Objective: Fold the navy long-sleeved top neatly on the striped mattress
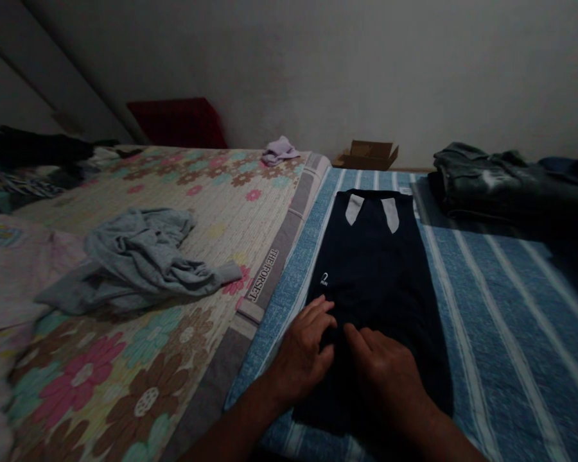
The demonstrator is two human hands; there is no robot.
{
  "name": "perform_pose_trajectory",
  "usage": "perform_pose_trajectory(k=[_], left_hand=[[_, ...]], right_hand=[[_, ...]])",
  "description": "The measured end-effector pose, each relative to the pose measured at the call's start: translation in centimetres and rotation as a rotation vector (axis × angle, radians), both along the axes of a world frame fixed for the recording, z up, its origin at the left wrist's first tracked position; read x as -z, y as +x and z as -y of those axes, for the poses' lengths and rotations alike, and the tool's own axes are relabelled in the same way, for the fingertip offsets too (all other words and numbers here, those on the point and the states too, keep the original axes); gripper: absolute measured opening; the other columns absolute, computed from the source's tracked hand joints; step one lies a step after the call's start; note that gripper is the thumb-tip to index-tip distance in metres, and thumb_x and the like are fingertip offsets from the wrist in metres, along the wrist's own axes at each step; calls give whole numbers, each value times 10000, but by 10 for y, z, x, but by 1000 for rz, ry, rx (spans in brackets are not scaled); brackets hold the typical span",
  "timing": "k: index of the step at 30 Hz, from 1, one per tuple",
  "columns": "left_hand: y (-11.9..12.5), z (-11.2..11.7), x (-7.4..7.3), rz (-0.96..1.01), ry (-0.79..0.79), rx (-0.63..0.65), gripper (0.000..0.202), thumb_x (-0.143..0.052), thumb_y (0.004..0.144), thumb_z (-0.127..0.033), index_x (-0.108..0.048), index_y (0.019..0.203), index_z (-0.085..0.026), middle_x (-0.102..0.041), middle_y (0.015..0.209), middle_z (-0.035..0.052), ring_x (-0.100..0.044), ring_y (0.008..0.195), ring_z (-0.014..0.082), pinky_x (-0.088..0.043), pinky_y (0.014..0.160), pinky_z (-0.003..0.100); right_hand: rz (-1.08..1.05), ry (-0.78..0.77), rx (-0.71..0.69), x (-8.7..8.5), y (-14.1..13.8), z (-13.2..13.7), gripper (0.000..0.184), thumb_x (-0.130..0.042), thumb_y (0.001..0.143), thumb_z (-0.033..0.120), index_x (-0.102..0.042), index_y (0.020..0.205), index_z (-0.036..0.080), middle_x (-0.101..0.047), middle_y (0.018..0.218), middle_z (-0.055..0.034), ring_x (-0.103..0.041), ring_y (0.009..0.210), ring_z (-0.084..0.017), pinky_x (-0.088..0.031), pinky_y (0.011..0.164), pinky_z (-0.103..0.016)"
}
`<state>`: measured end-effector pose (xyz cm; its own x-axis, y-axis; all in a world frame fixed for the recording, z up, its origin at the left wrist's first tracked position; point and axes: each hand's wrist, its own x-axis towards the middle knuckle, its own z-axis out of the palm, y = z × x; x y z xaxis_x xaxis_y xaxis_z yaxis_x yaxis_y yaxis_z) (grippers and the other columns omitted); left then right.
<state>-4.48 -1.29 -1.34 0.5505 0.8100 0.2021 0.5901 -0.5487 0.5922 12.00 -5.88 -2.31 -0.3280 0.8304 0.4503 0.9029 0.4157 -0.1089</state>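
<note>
A dark navy garment (380, 269) lies flat and lengthwise on the blue striped bedding, with two white pointed patches near its far end and a small white logo on its left side. My left hand (306, 350) rests on its left edge below the logo, fingers slightly bent and thumb apart. Just to the right, my right hand (390, 366) presses on the middle of the near half. Its fingers are curled in against the cloth, and their tips are mostly hidden.
Left lies a floral mat (207, 224) with a crumpled grey garment (144, 256), a pink garment (24, 269) and a small lilac cloth (279, 151). Folded dark clothes (505, 183) sit at the right. An open cardboard box (368, 155) and a red object (178, 122) stand by the wall.
</note>
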Motion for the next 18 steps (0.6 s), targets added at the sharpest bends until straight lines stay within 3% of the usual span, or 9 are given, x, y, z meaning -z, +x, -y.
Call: perform_pose_trajectory(k=[8,18], left_hand=[[1,1,0,13,-9,-15,302,-533,667,-30,-526,917,-199,-537,1280,106,-380,1288,254,-356,1042,478],[1,0,2,14,7,0,378,-546,660,-41,-504,1001,-199,-534,1277,101,-386,1284,251,-358,1044,465]], right_hand=[[32,-47,53,3,-3,-2,251,-535,736,43,-619,946,152,-610,653,-26,-553,550,-158,-315,501,-272],[-198,-205,74,5,7,-8,216,-460,801,97,-648,831,199,-613,651,-3,-561,544,-108,-300,488,-215]])
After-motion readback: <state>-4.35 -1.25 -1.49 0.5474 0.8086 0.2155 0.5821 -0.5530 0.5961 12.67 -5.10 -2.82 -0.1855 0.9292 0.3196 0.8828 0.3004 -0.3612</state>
